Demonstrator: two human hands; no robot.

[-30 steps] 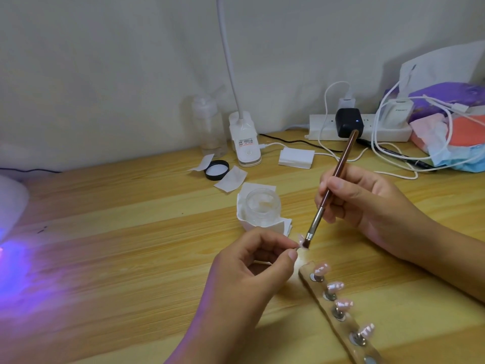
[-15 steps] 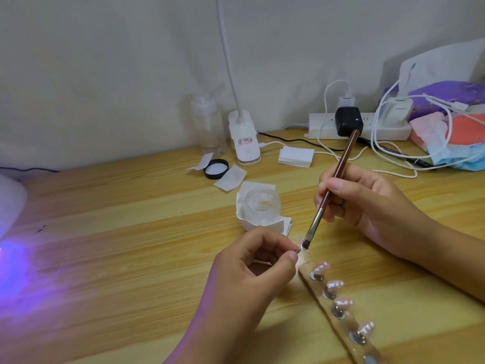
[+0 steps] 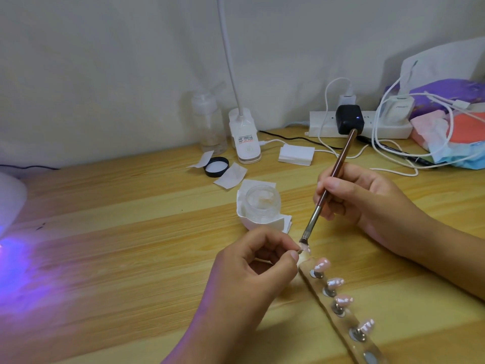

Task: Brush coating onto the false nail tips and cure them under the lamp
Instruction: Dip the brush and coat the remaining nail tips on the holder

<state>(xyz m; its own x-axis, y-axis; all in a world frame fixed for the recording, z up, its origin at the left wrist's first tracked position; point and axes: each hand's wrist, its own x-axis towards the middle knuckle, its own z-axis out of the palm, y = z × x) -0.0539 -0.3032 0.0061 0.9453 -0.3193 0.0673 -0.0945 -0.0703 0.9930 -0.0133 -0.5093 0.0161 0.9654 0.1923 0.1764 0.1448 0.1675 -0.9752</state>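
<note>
At the far left edge of your worktop (image 3: 105,232) the white curing lamp (image 3: 10,203) throws a purple glow over the wood. Your left hand (image 3: 252,269) pinches one false nail tip (image 3: 305,249) between thumb and forefinger, and it pokes out to the right. The open jar (image 3: 263,204) sits just behind. The brush (image 3: 332,185) slants, bristles down-left on that tip, handle rising up-right toward the wall. Your right hand (image 3: 367,203) grips it like a pen. Below, the holder strip (image 3: 338,319) runs diagonally toward the lower right, carrying four mounted tips (image 3: 334,282)
</note>
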